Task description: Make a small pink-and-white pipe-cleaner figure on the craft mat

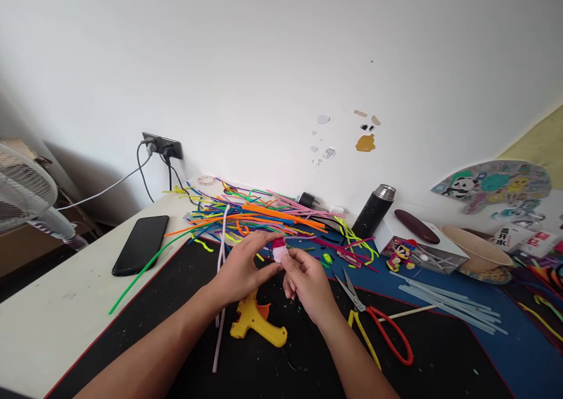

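Both hands meet over the black mat (176, 334), fingers closed on a small pink and white fuzzy piece (280, 252) that looks wound from pipe cleaners. My left hand (246, 264) pinches it from the left, and my right hand (308, 284) grips its lower right side. Under the hands lies a yellow glue gun (259, 323), its front end partly covered by my left hand. Pale lilac pipe cleaners (219, 340) pass behind the left wrist. Red-handled scissors (382, 323), with blades spread, rest to the right of my right hand.
A heap of coloured pipe cleaners (264, 211) spreads along the wall. A phone (141, 246) lies left; a black thermos (373, 211), white box (422, 246), small colourful figure (401, 255) and glue sticks (448, 302) are right. A fan (26, 188) stands at far left.
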### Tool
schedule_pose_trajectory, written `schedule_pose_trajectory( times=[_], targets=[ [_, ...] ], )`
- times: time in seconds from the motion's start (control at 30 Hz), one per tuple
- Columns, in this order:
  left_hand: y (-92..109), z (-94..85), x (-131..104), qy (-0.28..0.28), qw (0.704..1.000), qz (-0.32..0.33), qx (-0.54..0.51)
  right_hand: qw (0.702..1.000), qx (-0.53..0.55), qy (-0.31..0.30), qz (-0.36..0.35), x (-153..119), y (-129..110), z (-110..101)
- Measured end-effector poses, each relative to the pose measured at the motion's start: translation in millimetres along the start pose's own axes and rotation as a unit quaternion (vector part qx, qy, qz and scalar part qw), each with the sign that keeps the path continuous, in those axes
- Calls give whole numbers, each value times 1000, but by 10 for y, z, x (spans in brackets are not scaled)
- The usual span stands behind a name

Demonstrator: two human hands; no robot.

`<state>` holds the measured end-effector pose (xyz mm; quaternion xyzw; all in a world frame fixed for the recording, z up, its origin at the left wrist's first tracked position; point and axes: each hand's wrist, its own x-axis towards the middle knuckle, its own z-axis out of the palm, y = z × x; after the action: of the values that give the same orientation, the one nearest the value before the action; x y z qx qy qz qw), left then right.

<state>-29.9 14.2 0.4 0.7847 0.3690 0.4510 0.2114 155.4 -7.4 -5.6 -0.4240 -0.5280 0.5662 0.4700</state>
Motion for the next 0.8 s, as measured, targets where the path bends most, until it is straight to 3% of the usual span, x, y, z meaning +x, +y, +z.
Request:
schedule_pose_trajectory(
  times=[0.17,0.43,0.8],
  targets=[
    [4,-12,1,-5,999,-28,-39,999,43,11,-2,-13,-43,-19],
    [59,31,-7,-40,993,-45,-97,991,115,-33,55,-28,-75,-25],
    [23,-8,-10,-44,998,5,-45,992,108,-25,64,-37,-88,-17]
  ],
)
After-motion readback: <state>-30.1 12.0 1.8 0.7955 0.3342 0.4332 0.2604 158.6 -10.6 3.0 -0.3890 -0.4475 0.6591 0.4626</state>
